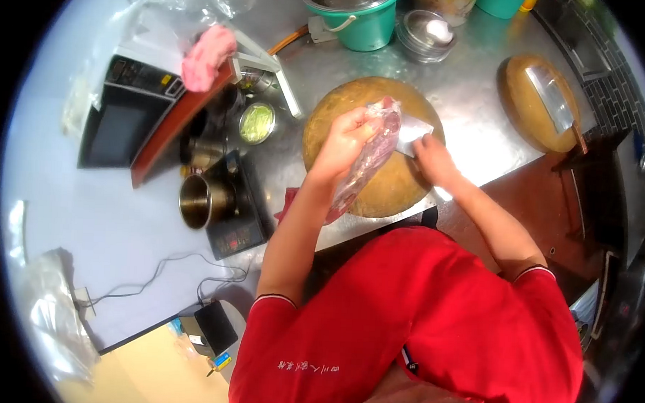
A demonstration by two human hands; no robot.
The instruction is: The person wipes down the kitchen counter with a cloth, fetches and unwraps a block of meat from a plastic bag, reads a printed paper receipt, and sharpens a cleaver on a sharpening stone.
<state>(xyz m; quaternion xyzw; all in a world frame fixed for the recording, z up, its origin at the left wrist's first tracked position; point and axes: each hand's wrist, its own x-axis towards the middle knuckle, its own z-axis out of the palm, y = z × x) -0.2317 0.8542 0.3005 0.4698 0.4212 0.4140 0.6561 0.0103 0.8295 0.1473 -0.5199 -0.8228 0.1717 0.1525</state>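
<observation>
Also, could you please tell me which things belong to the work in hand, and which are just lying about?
In use:
meat, in left hand
knife, in right hand
round board, beneath them

Lying about:
second board, with another knife
green bucket
greens
pot

Far side: you have a green pail (365, 31), with stacked bowls (423, 54) just to its right. Right: a small board (526, 105) bears a cleaver (548, 96), its handle past the near edge. Left: shredded greens (256, 123) in a bowl; nearer you, a steel pot (195, 200) beside a black hotplate (238, 230). Farther left: microwave (123, 123), pink cloth (207, 57) to its right.
</observation>
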